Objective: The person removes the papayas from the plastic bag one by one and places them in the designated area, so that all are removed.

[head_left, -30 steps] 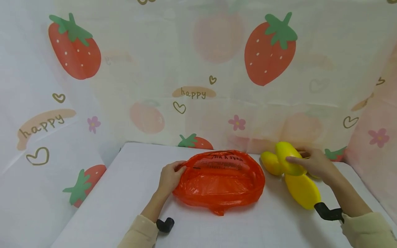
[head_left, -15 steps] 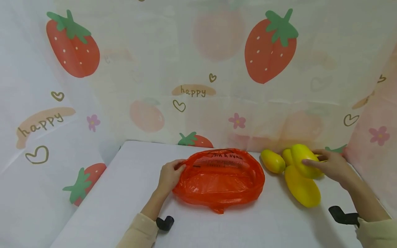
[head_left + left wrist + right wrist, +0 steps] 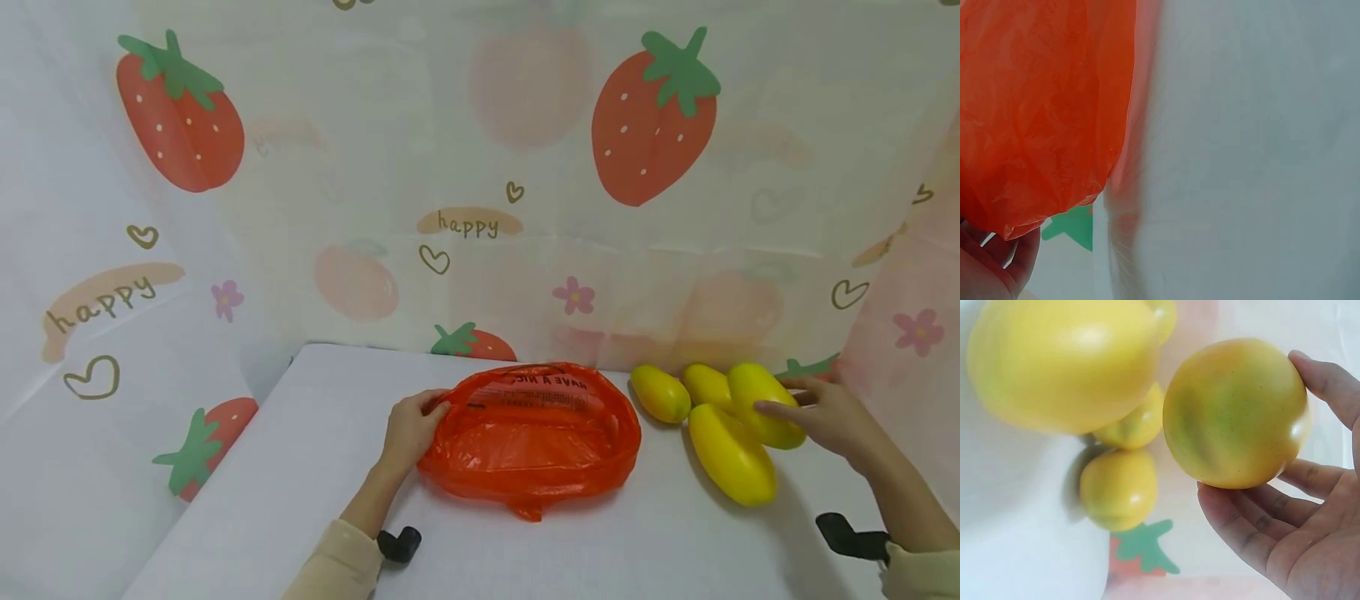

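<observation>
A red plastic bag [image 3: 525, 492] lies on the white table, mouth facing up and held wide. My left hand [image 3: 407, 435] pinches its left rim, thumb on the near side; in the left wrist view the fingers [image 3: 1022, 256] curl at the bag's lower edge. To the bag's right my right hand [image 3: 836, 421] holds a yellow mango [image 3: 765, 400] between thumb and fingers. The right wrist view shows that mango's greenish end [image 3: 1232, 412] toward the camera. Close by lie other mangoes: a long one [image 3: 731, 458] in front and smaller ones [image 3: 660, 393] behind.
A white cloth [image 3: 315, 492] covers the table. Behind it rises a backdrop [image 3: 360, 183] printed with strawberries, hearts and flowers, which also closes off both sides. A black bracket sits at each wrist, such as the right bracket [image 3: 847, 537].
My right hand has shifted right and a little lower with the mango, uncovering more of the mangoes behind and in front. The left hand and the bag have stayed in place.
</observation>
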Tool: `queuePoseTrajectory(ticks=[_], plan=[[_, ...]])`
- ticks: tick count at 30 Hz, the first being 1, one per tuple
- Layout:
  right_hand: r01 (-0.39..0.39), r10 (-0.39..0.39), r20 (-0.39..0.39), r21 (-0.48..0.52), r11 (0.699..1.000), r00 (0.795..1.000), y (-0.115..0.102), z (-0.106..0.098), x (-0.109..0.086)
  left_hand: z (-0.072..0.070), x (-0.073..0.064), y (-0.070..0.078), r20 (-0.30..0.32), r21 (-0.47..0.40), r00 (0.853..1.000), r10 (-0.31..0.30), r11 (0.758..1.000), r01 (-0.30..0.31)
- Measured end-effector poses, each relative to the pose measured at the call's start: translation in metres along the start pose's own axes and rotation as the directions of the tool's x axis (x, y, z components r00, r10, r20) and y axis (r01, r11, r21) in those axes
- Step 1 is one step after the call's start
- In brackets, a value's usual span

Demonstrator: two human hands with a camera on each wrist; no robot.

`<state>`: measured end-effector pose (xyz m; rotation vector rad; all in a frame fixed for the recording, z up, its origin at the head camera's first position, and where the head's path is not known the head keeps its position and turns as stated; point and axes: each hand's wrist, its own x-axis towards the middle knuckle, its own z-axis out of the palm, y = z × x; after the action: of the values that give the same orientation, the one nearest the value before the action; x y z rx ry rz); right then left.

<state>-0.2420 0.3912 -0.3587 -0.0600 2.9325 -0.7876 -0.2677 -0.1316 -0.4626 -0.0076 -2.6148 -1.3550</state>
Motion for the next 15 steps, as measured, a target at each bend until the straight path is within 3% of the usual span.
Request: queuePoseTrajectory(ticks=[15], plan=[[-0.108, 0.108, 0.058, 0.008, 0.994, 0.992, 0.032, 0.004, 0.001, 0.001, 0.0, -0.002, -0.009, -0.003, 1.0, 0.014, 1.0, -0.014]])
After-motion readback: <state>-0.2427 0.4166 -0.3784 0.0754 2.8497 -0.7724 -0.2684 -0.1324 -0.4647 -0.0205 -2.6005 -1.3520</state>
